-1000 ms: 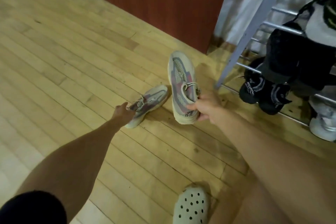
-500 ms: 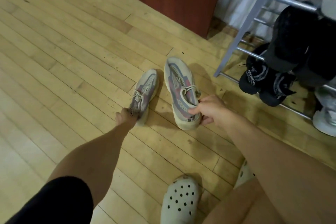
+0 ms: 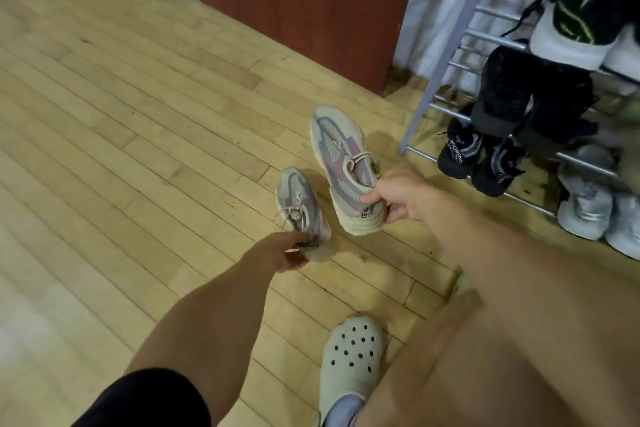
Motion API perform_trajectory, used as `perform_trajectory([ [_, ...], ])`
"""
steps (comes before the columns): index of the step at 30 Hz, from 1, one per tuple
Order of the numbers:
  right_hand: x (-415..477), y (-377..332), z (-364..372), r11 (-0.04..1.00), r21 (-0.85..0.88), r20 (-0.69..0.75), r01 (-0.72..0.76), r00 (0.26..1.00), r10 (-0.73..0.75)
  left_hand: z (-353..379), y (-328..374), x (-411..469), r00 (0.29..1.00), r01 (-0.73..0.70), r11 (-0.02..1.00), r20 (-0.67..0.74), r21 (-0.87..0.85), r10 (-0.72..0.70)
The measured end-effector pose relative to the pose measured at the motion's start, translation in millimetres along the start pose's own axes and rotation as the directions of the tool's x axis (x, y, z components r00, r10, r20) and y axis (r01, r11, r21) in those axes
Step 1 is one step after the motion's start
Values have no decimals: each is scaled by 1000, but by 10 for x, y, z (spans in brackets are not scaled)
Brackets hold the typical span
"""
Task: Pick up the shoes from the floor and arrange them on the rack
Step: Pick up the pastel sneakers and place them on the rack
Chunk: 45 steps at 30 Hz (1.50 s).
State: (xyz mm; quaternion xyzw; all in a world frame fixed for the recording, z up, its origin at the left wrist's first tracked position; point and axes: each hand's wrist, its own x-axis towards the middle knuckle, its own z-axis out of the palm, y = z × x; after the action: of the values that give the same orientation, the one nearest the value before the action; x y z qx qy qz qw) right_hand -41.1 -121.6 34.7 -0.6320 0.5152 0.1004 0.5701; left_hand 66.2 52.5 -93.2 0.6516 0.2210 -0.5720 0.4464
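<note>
Two matching beige sneakers with pink and lilac mesh are held over the wooden floor. My left hand grips the heel of the left sneaker, toe pointing away. My right hand pinches the heel collar of the right sneaker, which is a little higher and farther away. The grey metal shoe rack stands to the right, its slanted post close to the right sneaker's toe.
On the rack sit black shoes, a dark pair above them, a white-and-black pair on top and pale grey sneakers low right. A red-brown cabinet stands behind. My foot in a white clog is near.
My left hand closed on the left sneaker's heel, turned it toe-away and lifted it off the floor. The right sneaker stayed in my right hand. The view swung slightly toward the rack.
</note>
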Motion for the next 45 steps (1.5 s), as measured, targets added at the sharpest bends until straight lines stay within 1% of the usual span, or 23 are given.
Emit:
perform_trajectory([
  [2,-209,-44,-45,1000,-11,-22,27,999,-27,-10,-19,-186,998,-46,998,40,-47,48],
  [5,-525,-114,-119,997,-14,-64,75,995,-76,-39,75,-525,985,-160,987,66,-31,162],
  [10,-1043,-274,-329,988,-10,-162,156,974,-156,-86,398,-1201,929,-356,934,98,-35,358],
  [14,-1461,-346,-597,973,34,-272,229,939,-211,-2,587,-1772,846,-523,852,106,-19,522],
  [17,-1721,-343,-853,960,18,-356,281,899,-256,138,724,-2182,782,-617,787,125,15,610],
  [21,-2010,-327,-1260,937,56,-439,346,851,-288,452,923,-2671,692,-715,695,210,74,690],
  [25,-2169,-381,-1750,904,121,-525,409,800,-292,896,1150,-3070,569,-822,553,259,138,781],
  [29,-2250,-490,-2289,871,173,-621,461,737,-266,1512,1455,-3433,495,-869,454,364,199,789],
  [31,-2216,-534,-2565,856,206,-658,473,715,-236,1860,1644,-3578,480,-877,419,407,234,777],
  [33,-2152,-558,-2812,841,257,-665,476,718,-204,2217,1816,-3662,479,-878,403,437,259,761],
  [36,-1981,-547,-3149,794,345,-677,500,719,-158,2722,1995,-3664,501,-865,424,484,267,717],
  [40,-1710,-572,-3539,796,348,-693,495,708,-138,3284,2248,-3494,515,-856,449,490,256,703],
  [45,-1422,-707,-3862,821,313,-694,478,705,-145,3760,2480,-3321,541,-841,449,487,303,686],
])
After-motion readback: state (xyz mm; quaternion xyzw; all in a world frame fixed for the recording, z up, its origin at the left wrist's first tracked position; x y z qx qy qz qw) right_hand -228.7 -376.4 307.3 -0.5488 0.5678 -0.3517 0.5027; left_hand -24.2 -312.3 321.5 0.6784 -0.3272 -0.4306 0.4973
